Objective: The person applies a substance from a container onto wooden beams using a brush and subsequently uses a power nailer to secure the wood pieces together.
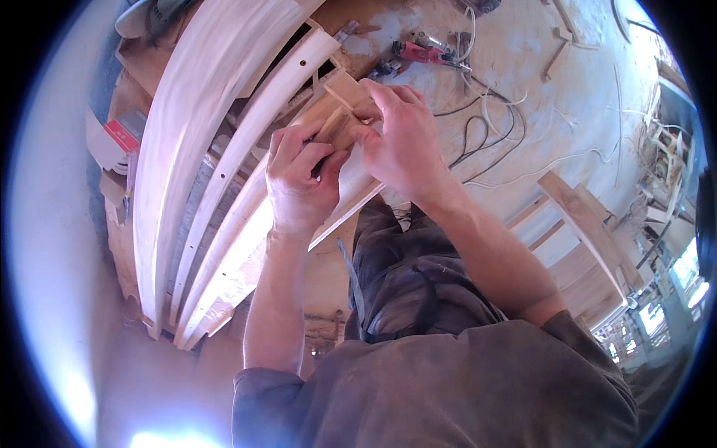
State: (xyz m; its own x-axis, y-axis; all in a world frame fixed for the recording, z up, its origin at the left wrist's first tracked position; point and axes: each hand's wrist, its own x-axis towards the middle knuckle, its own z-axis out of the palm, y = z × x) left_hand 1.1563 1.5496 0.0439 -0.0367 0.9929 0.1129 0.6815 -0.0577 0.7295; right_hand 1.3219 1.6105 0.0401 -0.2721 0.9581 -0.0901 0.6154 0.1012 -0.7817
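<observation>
My left hand [301, 183] is closed, its fingers curled around a small wooden block [337, 128]. My right hand [403, 142] grips the far end of the same wood, with its thumb near the block and the fingers bent over the edge of a wooden end piece [346, 88]. Both hands are over the nearest of the long pale wooden boards [237, 257], at its far end. How the block and the end piece meet is partly hidden by my fingers.
To the left run a narrow wooden strip with small holes [224, 173] and a wide curved board [178, 149]. A red and white box [123, 136] sits beyond them. On the floor lie a red power tool [426, 54] and loose cables [485, 127]. A wooden frame [579, 224] stands at right.
</observation>
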